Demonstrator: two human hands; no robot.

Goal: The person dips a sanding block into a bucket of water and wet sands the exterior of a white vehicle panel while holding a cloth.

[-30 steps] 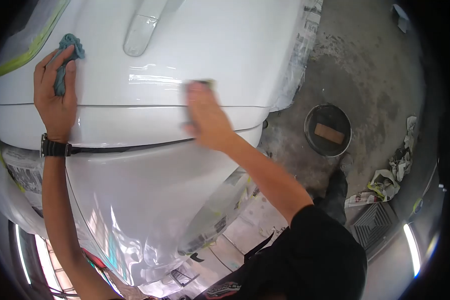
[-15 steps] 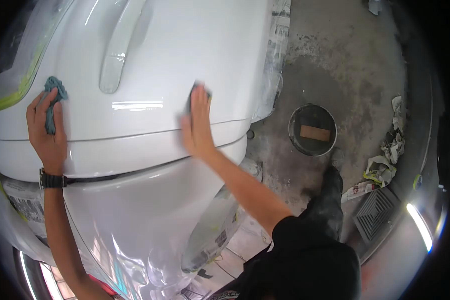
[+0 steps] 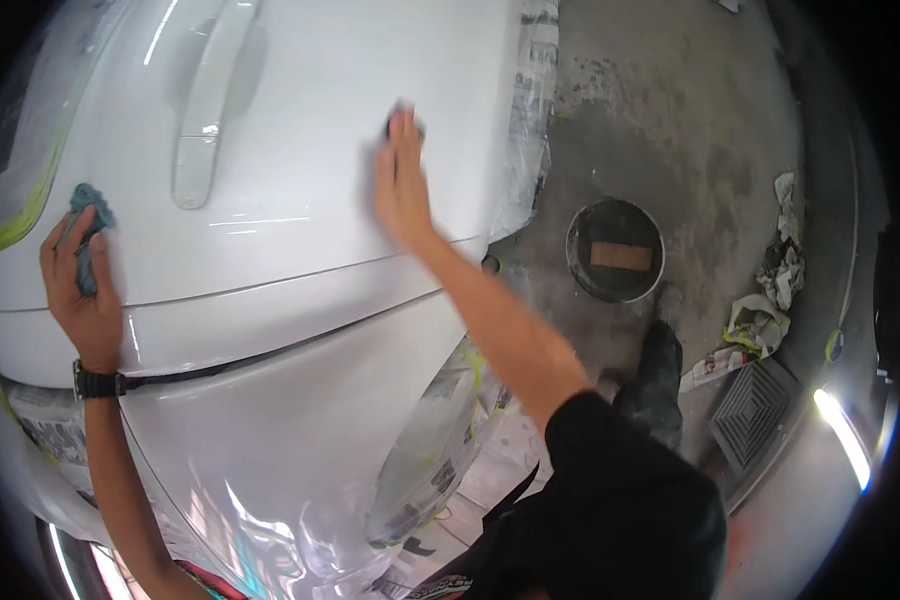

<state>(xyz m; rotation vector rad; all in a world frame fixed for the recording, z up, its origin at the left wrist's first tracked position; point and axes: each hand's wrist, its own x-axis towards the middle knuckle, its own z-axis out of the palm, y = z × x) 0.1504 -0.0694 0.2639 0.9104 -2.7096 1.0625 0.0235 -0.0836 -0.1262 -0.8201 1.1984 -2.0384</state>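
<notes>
My left hand (image 3: 82, 290), a dark watch on its wrist, holds a crumpled teal cloth (image 3: 91, 215) against the white car panel (image 3: 300, 160) at the left. Further right, my right hand (image 3: 403, 190) lies with fingers extended along the same panel, pressing a small dark pad (image 3: 417, 130) under the fingertips. The fingers cover most of that pad, and its exact kind cannot be made out. Between the hands and farther up is the white door handle (image 3: 198, 140). A panel gap runs below both hands.
Newspaper and plastic masking (image 3: 532, 110) edge the door; yellow-green tape (image 3: 15, 235) borders the window. On the concrete floor stands a round black bucket (image 3: 575, 270) with a brown block (image 3: 621, 256) in it. Crumpled paper (image 3: 757, 325) and a floor grate (image 3: 752, 415) lie right.
My right hand with the dark pad has slid up the panel, away from the panel gap. The left hand keeps the cloth on the panel. The whole view has shifted slightly.
</notes>
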